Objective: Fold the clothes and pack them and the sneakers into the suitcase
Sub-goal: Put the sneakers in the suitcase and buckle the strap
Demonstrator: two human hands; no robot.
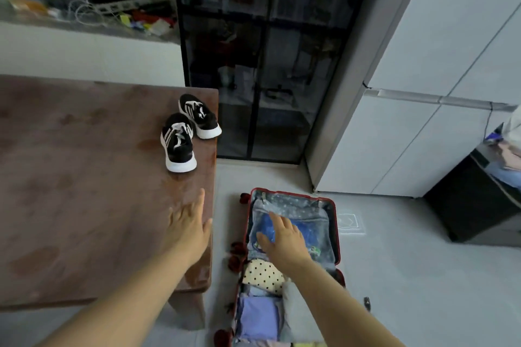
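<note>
A red suitcase (pixel 337 234) lies open on the floor to the right of the table. Its far half has a grey mesh cover (pixel 315 214) with a blue garment (pixel 307 231) beneath. The near half holds folded clothes: a cream polka-dot piece (pixel 262 276), a lilac piece (pixel 258 318) and a grey piece (pixel 298 315). Two black-and-white sneakers (pixel 180 144) (pixel 201 117) stand near the table's right edge. My left hand (pixel 189 228) hovers open above the table corner, below the sneakers. My right hand (pixel 284 239) reaches open over the mesh cover; contact is unclear.
The brown table (pixel 79 177) fills the left. A dark glass cabinet (pixel 262 65) stands behind, white cupboards (pixel 423 135) to the right. A black bin with cloth piled above it (pixel 479 197) sits at far right. A cluttered shelf (pixel 84 8) runs along the top left.
</note>
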